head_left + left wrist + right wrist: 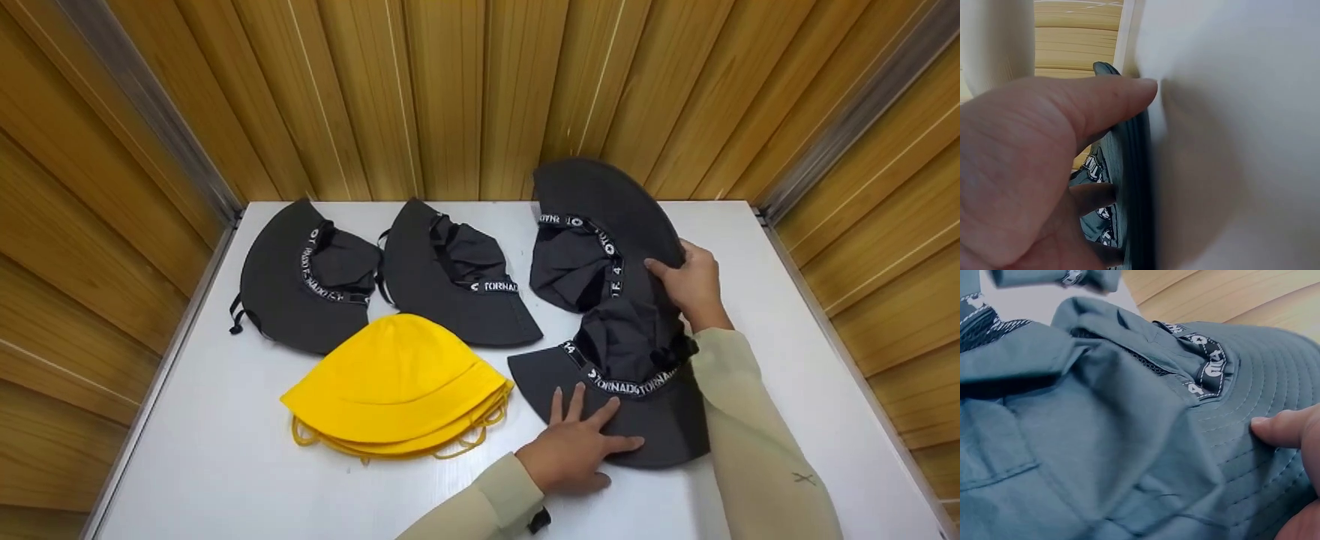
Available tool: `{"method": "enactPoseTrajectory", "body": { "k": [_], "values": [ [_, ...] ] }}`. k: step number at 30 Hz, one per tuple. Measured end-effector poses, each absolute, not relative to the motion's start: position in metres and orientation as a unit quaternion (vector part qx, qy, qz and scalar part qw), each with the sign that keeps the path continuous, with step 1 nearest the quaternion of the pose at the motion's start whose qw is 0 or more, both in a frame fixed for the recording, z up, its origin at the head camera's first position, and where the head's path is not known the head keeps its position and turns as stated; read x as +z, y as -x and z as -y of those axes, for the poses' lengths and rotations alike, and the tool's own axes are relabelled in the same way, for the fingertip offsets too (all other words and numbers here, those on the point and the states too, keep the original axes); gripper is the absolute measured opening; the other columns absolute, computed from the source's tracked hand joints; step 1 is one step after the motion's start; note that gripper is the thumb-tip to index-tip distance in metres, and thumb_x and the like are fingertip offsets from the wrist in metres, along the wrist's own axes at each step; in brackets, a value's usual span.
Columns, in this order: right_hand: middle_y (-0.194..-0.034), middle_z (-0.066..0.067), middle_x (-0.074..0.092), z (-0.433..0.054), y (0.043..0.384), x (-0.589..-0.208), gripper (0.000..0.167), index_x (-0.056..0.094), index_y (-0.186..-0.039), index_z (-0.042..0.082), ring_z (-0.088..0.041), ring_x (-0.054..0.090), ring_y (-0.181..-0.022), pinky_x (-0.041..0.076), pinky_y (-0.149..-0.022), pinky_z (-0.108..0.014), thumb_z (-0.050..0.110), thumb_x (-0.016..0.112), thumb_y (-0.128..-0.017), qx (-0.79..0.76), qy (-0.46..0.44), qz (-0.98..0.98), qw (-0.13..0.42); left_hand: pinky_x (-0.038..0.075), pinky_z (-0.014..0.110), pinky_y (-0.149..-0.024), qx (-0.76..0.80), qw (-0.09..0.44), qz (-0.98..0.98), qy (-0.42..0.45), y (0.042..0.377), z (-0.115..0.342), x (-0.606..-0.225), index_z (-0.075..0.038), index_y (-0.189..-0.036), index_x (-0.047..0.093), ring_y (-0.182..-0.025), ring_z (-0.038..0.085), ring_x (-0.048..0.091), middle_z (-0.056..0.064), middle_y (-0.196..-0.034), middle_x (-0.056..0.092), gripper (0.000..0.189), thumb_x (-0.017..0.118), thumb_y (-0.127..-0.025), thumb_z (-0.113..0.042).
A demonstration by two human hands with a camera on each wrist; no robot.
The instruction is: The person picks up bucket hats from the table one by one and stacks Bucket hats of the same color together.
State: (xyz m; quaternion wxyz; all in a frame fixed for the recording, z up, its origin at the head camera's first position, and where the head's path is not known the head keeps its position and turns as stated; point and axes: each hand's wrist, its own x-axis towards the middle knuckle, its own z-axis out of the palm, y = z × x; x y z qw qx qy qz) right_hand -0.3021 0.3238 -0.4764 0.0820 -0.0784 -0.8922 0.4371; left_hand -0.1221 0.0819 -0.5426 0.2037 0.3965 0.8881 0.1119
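Note:
My right hand point(694, 286) pinches the brim of a black bucket hat point(607, 187) at the back right. Its thumb lies on the stitched inner side of the brim, and the other fingers are mostly hidden beneath. Just in front is another black bucket hat point(649, 427), its crumpled crown pointing away and its lettered inner band showing. My left hand point(574, 450) rests on that nearer hat's brim with fingers spread. In the left wrist view the thumb point(1120, 98) extends past the brim's edge point(1137, 185).
Stacked yellow bucket hats point(397, 382) with cords lie left of my left hand. Behind them are two more black bucket hats, one at the left point(281, 277) and one in the middle point(442, 300). Wood-patterned walls point(450, 97) border the white table point(247, 487).

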Motion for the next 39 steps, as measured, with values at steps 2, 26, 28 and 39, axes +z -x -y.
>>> {"method": "enactPoseTrajectory", "body": {
  "k": [2, 26, 28, 39],
  "values": [
    [-0.135, -0.021, 0.065, -0.325, 0.297, -0.47, 0.049, 0.064, -0.136, 0.002, -0.03, 0.062, -0.117, 0.051, -0.1, -0.04, 0.025, 0.076, -0.094, 0.446, 0.09, 0.884, 0.107, 0.013, 0.07, -0.124, 0.113, 0.206, -0.888, -0.396, 0.122, -0.082, -0.542, -0.065, -0.149, 0.028, -0.157, 0.048, 0.005, -0.007, -0.173, 0.011, 0.073, 0.072, -0.092, -0.05],
    [-0.129, -0.012, 0.066, -0.293, 0.243, -0.427, 0.057, 0.065, -0.13, 0.003, -0.026, 0.066, -0.118, 0.057, -0.1, -0.031, -0.012, 0.081, -0.078, 0.839, 0.095, 0.359, 0.397, 0.018, 0.063, -0.126, 0.295, 0.22, -0.866, -0.339, 0.139, -0.072, -0.532, -0.038, -0.162, 0.022, -0.158, 0.035, 0.018, -0.004, -0.168, 0.028, 0.084, 0.07, -0.094, -0.048],
    [-0.134, -0.011, 0.064, -0.287, 0.236, -0.428, 0.06, 0.062, -0.134, 0.005, -0.025, 0.065, -0.119, 0.056, -0.101, -0.031, -0.015, 0.078, -0.08, 0.862, 0.099, 0.321, 0.379, 0.027, 0.056, -0.126, 0.36, 0.19, -0.865, -0.293, 0.146, -0.071, -0.526, -0.027, -0.162, 0.024, -0.154, 0.031, 0.029, 0.003, -0.165, 0.033, 0.084, 0.069, -0.095, -0.048],
    [-0.141, -0.001, 0.059, -0.24, 0.201, -0.448, 0.063, 0.053, -0.144, 0.017, -0.017, 0.06, -0.124, 0.044, -0.116, -0.032, -0.011, 0.069, -0.09, 0.933, 0.139, 0.203, 0.262, 0.029, 0.035, -0.126, 0.846, 0.106, -0.511, -0.112, 0.168, -0.087, -0.507, -0.012, -0.16, 0.024, -0.15, 0.017, 0.037, 0.008, -0.163, 0.038, 0.081, 0.072, -0.095, -0.022]
  ]
}}
